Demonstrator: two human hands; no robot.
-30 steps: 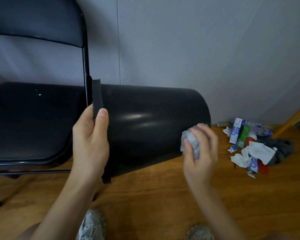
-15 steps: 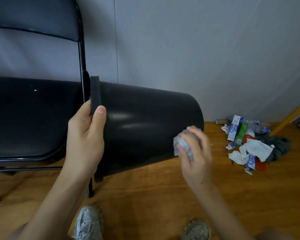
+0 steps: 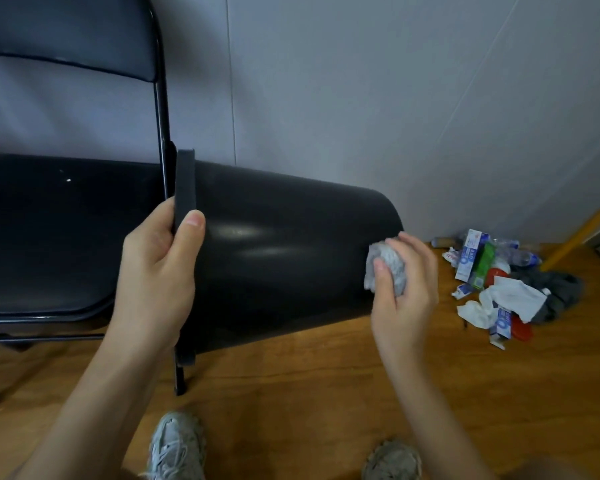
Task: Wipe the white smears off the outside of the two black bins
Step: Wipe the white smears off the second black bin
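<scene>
Above the wooden floor (image 3: 291, 393), we hold a black bin (image 3: 284, 258) on its side, mouth toward the left, base toward the right. Our left hand (image 3: 156, 271) grips its rim (image 3: 185, 188): thumb on the outer wall, fingers curled round the edge, so that grip is pinching the rim. Our right hand (image 3: 404, 285) is curled round a crumpled grey-white wipe (image 3: 385, 268), grip pinching the wad, pressing it against the bin's outer wall close to the base. Two soft highlights show on the bin's side; no white smears are visible on the part facing us. Only one bin is in view.

Behind and left of the bin stands a black folding chair (image 3: 66, 220), its frame just beside the rim. Against the grey wall (image 3: 361, 98), on the floor to the right, lies a litter pile (image 3: 496, 282): small boxes, crumpled white tissue, a plastic bottle, red bits, dark cloth. A yellow pole (image 3: 582, 233) leans at far right. Our two sneakers (image 3: 177, 448) show at the bottom edge.
</scene>
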